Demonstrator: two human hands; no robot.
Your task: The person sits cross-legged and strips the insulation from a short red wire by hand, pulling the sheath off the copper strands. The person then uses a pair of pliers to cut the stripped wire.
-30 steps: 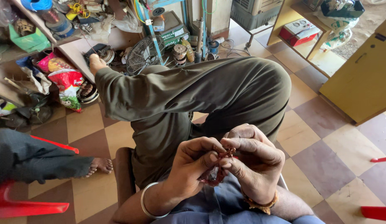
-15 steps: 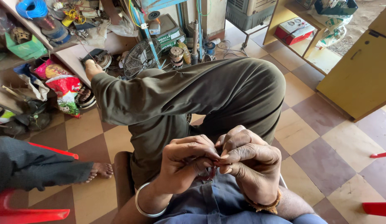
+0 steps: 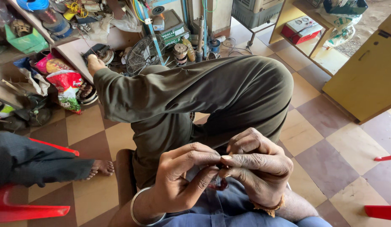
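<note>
Small dark-red part (image 3: 218, 184) pinched tight between left hand (image 3: 182, 176) and right hand (image 3: 258, 168), mostly hidden; checkered floor (image 3: 330, 138), cluttered shelf (image 3: 77, 46) far left.

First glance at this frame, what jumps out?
Both hands meet low in the centre, the left hand and right hand pinching a small dark reddish object, mostly hidden. Above them an olive-green trousered leg crosses the frame; a round wire-grille fan stands beyond on the checkered tile floor.
</note>
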